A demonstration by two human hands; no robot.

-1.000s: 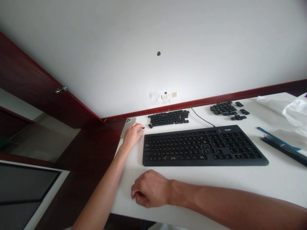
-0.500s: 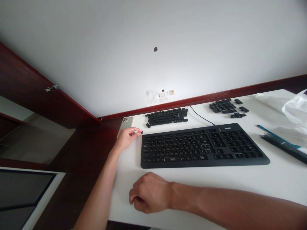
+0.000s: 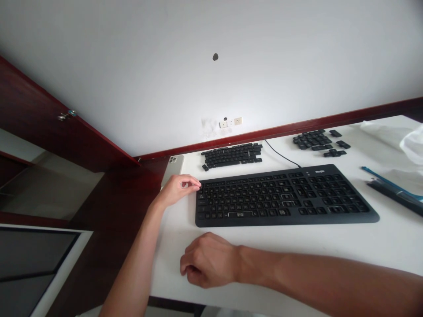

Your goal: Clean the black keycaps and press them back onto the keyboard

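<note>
My left hand (image 3: 181, 189) reaches the top left corner of a black backlit keyboard (image 3: 284, 196), its fingertips pinched together on a small black keycap (image 3: 199, 186) that is mostly hidden. My right hand (image 3: 208, 259) rests loosely curled on the white desk (image 3: 363, 246), below the keyboard, holding nothing. Beyond the keyboard lie a group of loose black keycaps (image 3: 231, 155) and a second group (image 3: 312, 141). A single keycap (image 3: 205, 167) sits apart. A pale smartphone (image 3: 173, 169) lies behind my left hand.
A black cable (image 3: 282, 154) runs from the keyboard toward the wall. At the right lie a black pen case (image 3: 395, 193) and a white plastic bag (image 3: 413, 145). Dark red wooden trim (image 3: 297, 125) lines the desk's back edge, below wall sockets (image 3: 229, 123).
My left hand has moved right from beside the phone to the keyboard's top left corner, carrying the small keycap. My right hand stays in place. The view has shifted slightly.
</note>
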